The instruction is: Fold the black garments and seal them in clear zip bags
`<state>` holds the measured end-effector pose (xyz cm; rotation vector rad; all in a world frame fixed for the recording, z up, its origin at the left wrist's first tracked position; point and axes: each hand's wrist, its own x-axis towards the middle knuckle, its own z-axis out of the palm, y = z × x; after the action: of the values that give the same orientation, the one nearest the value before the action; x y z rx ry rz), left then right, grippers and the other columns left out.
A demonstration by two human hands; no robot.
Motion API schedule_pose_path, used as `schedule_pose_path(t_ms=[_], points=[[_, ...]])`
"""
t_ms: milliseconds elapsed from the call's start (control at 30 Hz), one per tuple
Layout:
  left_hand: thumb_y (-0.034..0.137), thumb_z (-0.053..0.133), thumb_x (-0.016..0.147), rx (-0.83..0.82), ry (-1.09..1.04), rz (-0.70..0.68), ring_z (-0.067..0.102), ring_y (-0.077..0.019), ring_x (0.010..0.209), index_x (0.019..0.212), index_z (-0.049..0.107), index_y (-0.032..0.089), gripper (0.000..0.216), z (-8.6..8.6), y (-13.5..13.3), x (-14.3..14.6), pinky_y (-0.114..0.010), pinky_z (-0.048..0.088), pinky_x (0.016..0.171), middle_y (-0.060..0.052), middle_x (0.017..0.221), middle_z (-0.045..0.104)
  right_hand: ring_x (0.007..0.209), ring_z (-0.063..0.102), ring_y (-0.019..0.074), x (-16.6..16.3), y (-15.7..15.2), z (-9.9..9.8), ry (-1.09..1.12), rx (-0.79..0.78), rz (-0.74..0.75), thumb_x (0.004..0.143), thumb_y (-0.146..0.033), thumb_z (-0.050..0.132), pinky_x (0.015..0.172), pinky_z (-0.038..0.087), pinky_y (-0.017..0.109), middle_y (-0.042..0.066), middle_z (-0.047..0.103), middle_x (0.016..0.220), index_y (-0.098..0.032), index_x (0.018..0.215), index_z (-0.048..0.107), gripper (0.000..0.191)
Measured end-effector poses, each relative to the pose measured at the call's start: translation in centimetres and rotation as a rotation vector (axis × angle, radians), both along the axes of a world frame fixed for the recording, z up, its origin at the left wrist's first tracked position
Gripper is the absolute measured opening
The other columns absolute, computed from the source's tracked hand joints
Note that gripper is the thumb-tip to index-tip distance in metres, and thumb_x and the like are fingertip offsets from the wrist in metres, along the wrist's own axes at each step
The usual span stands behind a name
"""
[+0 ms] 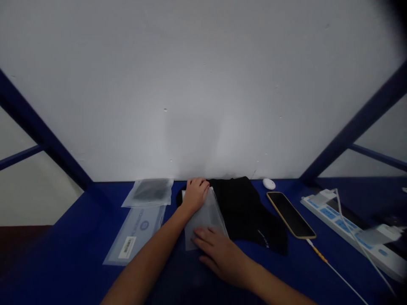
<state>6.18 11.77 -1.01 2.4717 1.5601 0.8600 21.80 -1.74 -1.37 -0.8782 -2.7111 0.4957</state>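
Observation:
A frosted, translucent zip bag (206, 214) lies on the blue tabletop, partly over a black cloth garment (244, 207) with small light lettering at its lower right. My left hand (195, 195) rests on the bag's far end, its fingers laid over the top edge. Across the near part of the bag spread the fingers of my right hand (221, 254), palm down. Both hands touch the bag, and I cannot tell whether anything is inside it. To the left lie a second frosted bag with something dark in it (151, 192) and a printed bag with a barcode label (135, 233).
A phone (291, 215) with a charging cable (337, 271) lies right of the garment. Behind it sits a small white rounded case (269, 184). A white power strip (346, 228) with plugged-in adapters runs along the right. A pale wall (203, 84) rises behind the blue tabletop (73, 241).

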Motion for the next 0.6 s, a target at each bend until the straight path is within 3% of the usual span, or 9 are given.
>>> schedule_pose_path(t_ms=[100,167,233,267,367,433,500,600], points=[[0.022,0.041,0.099,0.089,-0.073,-0.073,0.053,-0.0238,0.112,0.111,0.064,0.019,0.026,1.3,-3.4,-2.3,-0.04,0.038,0.1,-0.012,0.119,0.061,0.136,0.046,0.03,1.1,1.1,1.0,0.015,0.076,-0.098,0.092,-0.032,0.061,0.117,0.029,0.054,0.011,0.051,0.147,-0.024,0.141,0.052,0.051],[0.022,0.043,0.098,0.118,-0.131,-0.133,0.055,-0.0239,0.107,0.11,0.065,0.019,0.025,1.9,-6.6,-5.0,-0.039,0.042,0.095,-0.012,0.114,0.063,0.137,0.043,0.0347,1.9,1.9,1.1,-0.02,0.091,-0.113,0.085,-0.041,0.07,0.116,0.03,0.059,0.013,0.047,0.149,-0.023,0.145,0.047,0.066],[0.023,0.043,0.098,0.04,-0.128,-0.139,0.057,-0.0231,0.103,0.109,0.066,0.022,0.025,2.0,-10.2,-8.6,-0.038,0.045,0.093,-0.009,0.109,0.065,0.137,0.043,0.0366,2.4,2.6,0.6,-0.061,0.092,-0.087,0.08,-0.044,0.074,0.114,0.032,0.061,0.015,0.046,0.149,-0.023,0.146,0.045,0.075],[0.024,0.043,0.098,0.004,-0.111,-0.118,0.058,-0.0231,0.103,0.107,0.066,0.023,0.025,1.8,-11.9,-10.5,-0.038,0.045,0.094,-0.009,0.108,0.066,0.135,0.046,0.0362,2.6,2.9,0.2,-0.075,0.106,-0.07,0.081,-0.042,0.074,0.113,0.034,0.061,0.015,0.049,0.147,-0.024,0.145,0.047,0.071],[0.032,0.045,0.099,-0.104,-0.073,0.044,0.057,-0.024,0.111,0.109,0.067,0.025,0.025,0.3,-16.6,-16.3,-0.041,0.045,0.098,-0.008,0.115,0.066,0.122,0.06,0.0321,2.6,3.4,-1.0,-0.052,0.193,-0.032,0.089,-0.026,0.064,0.109,0.039,0.061,0.01,0.063,0.133,-0.028,0.133,0.06,0.044],[0.038,0.048,0.097,-0.142,-0.047,0.203,0.053,-0.0268,0.122,0.119,0.064,0.025,0.03,-1.3,-18.7,-19.1,-0.046,0.042,0.104,-0.008,0.127,0.063,0.111,0.066,0.0288,2.4,3.6,-1.4,0.004,0.267,0.0,0.092,-0.022,0.06,0.108,0.041,0.061,0.006,0.071,0.121,-0.03,0.125,0.066,0.035],[0.043,0.05,0.096,-0.156,0.0,0.294,0.046,-0.0302,0.132,0.13,0.059,0.026,0.039,-2.8,-20.0,-20.6,-0.053,0.037,0.11,-0.009,0.141,0.055,0.102,0.07,0.0256,1.6,3.6,-1.2,0.087,0.372,0.009,0.093,-0.02,0.059,0.107,0.044,0.059,0.004,0.074,0.112,-0.031,0.121,0.067,0.032],[0.042,0.049,0.096,-0.18,0.049,0.304,0.037,-0.0322,0.141,0.137,0.054,0.027,0.044,-4.0,-20.8,-20.6,-0.056,0.031,0.114,-0.009,0.152,0.044,0.096,0.072,0.0217,-0.9,2.7,0.0,0.268,0.566,-0.059,0.093,-0.014,0.057,0.105,0.049,0.052,0.004,0.075,0.108,-0.026,0.124,0.065,0.034]])
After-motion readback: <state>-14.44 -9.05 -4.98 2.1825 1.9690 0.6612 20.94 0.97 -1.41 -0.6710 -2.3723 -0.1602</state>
